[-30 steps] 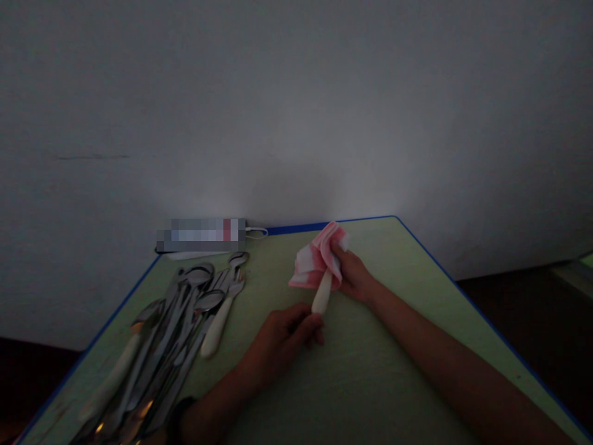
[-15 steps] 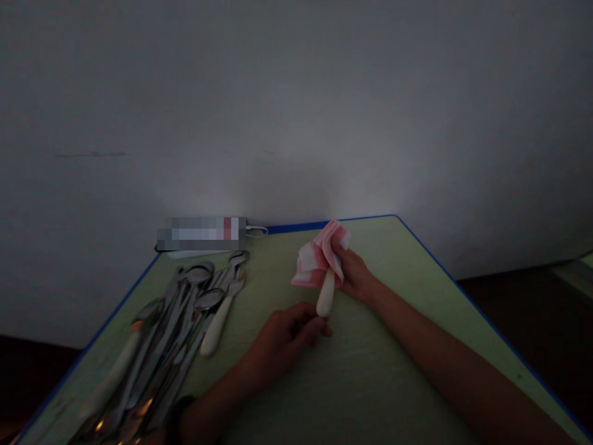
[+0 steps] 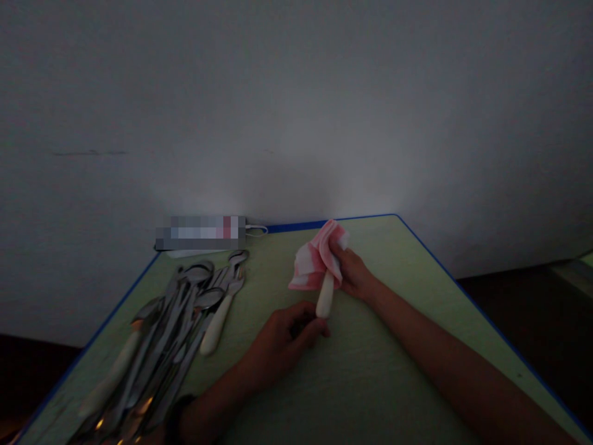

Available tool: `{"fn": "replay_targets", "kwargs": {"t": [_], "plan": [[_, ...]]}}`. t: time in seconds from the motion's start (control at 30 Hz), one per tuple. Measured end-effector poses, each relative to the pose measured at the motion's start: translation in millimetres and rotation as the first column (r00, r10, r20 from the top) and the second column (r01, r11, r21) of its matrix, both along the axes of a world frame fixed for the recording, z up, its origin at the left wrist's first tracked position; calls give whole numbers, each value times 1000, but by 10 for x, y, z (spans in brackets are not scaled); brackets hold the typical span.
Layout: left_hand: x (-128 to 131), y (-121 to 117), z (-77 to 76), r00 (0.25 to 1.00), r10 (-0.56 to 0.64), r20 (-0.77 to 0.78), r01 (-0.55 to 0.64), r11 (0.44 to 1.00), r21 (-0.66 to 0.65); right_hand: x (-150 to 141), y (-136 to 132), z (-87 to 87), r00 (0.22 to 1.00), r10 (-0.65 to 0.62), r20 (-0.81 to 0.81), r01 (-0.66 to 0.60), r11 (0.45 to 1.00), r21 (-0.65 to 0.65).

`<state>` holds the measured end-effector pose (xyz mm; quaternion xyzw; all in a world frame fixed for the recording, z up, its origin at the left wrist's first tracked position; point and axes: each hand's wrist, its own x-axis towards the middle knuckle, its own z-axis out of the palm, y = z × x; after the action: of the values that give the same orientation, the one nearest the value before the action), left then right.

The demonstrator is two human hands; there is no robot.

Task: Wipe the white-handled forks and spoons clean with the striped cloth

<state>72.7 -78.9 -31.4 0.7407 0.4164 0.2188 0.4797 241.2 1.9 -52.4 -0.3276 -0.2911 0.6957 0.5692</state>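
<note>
With our right hand (image 3: pixel 354 272) we hold a soft pink and white cloth (image 3: pixel 308 266), and its fingers are pressed together on the folds. The cloth is wrapped around the upper part of a utensil, so we cannot tell which kind it is; only its smooth cream-coloured handle (image 3: pixel 325 298) comes out below, tilted a little, above the middle of the table. Our left hand (image 3: pixel 283 337) is at the lower end of this handle. Its fingers are curled and seem to touch the end, but we cannot tell if they pinch it firmly.

On the left side of the pale green table with blue edge (image 3: pixel 393 346) lies a long heap of shiny metal cutlery (image 3: pixel 160 346), with spoons in it. At the right border of this heap, a metal fork with cream-coloured handle (image 3: pixel 217 321) lies with its prongs toward the grey wall (image 3: pixel 296 111). Near the far left corner we see a blurred, flat object (image 3: pixel 201 233), and beside it a thin white cable (image 3: pixel 257 230).
</note>
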Motion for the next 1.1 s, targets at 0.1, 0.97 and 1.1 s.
{"fn": "replay_targets", "kwargs": {"t": [0.1, 0.97, 1.1], "plan": [[-7, 1, 1, 1000, 3, -11, -2, 999, 33, -5, -10, 18, 999, -10, 37, 11, 1000, -12], [-6, 7, -40, 999, 52, 13, -52, 998, 44, -3, -8, -65, 984, 177, 33, -179, 981, 80], [1, 12, -40, 999, 31, 22, -32, 998, 51, -21, -1, -27, 993, 115, -4, -115, 993, 16]]}}
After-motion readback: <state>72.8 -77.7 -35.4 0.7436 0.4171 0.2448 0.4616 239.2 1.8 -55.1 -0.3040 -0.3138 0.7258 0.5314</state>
